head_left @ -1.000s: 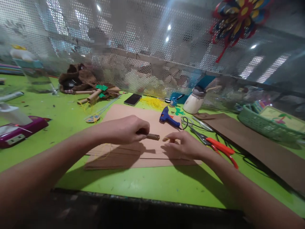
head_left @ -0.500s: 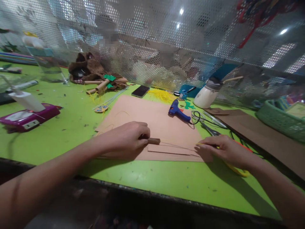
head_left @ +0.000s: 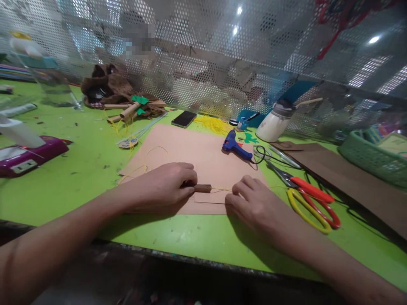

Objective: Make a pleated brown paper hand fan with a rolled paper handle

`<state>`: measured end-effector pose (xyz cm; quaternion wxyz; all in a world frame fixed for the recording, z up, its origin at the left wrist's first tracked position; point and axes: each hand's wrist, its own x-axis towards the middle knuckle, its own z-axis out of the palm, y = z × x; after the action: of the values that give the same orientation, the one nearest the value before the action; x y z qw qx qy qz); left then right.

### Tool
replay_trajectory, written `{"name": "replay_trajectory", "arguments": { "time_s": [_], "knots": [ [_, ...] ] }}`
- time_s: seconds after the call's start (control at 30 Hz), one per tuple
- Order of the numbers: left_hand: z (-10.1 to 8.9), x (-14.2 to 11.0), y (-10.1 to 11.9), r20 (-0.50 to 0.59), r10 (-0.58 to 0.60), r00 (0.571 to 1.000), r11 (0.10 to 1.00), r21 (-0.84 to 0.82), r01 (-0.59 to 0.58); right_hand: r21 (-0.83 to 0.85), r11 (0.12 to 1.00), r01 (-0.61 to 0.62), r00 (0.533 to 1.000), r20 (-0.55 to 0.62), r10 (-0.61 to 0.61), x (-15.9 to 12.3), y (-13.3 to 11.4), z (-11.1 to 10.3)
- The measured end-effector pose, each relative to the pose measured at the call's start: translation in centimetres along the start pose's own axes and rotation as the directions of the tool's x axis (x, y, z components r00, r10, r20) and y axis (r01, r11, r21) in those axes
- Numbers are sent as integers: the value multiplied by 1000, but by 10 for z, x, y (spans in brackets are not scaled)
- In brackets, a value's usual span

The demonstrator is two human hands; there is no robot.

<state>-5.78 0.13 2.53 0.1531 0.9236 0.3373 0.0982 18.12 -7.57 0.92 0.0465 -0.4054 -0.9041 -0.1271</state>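
Note:
My left hand is closed around a small brown rolled paper tube, whose right end sticks out past the fingertips. From that end a thin yellow string runs right, passing under my right hand and showing again beyond it. My right hand's fingers are bent and pressed together at the right part of a narrow paper strip. Its far end lies hidden beneath that hand. Tube, string and strip all rest on a light brown paper sheet.
Scissors with red and yellow handles lie right of my right hand. A blue glue gun sits on the sheet. Behind are a phone, yellow strands and a white bottle. A purple power strip lies left, a green basket right.
My right hand has let go of the yellow string's far part and moved left onto the paper strip, uncovering the scissors' handles. The left hand still holds the tube.

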Motion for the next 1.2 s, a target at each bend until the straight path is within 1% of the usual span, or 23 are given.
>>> {"name": "replay_trajectory", "arguments": {
  "time_s": [0.07, 0.17, 0.27, 0.37, 0.47, 0.63, 0.77, 0.83, 0.97, 1.2],
  "knots": [
    [0, 0, 1, 0, 5, 1000, 1000, 3, -5, -37, 999, 31, 999, 33, -29, 3, 0, 5],
    [-1, 0, 1, -3, 9, 1000, 1000, 0, -9, -24, 997, 68, 995, 68, -67, 5, 1, 8],
    [-2, -1, 0, -14, -1, 1000, 1000, -29, 1, -23, 998, 52, 996, 70, -50, 5, 0, 8],
    [-3, -2, -3, -8, -7, 1000, 998, -55, 6, -58, 998, 22, 995, 94, -17, 6, -2, 5],
    [-2, -3, -5, 6, 8, 1000, 998, -56, -8, -91, 995, 48, 992, 120, -36, 9, -5, 1],
    [0, -3, -4, 0, 17, 1000, 999, -37, -17, -121, 987, 105, 988, 121, -90, 18, -10, -6],
    [-1, -3, -4, 9, 36, 999, 999, -8, -36, -154, 976, 154, 983, 126, -135, 21, -13, -3],
    [-1, -3, -5, 9, 51, 999, 999, 9, -51, -186, 970, 159, 983, 122, -137, 21, -13, -1],
    [0, -3, -7, 21, 58, 998, 998, 30, -59, -198, 971, 131, 988, 111, -111, 20, -11, 0],
    [2, -5, -7, 11, 28, 1000, 999, 21, -28, -129, 992, 10, 998, 58, -3, 13, -13, 6]
  ]
}}
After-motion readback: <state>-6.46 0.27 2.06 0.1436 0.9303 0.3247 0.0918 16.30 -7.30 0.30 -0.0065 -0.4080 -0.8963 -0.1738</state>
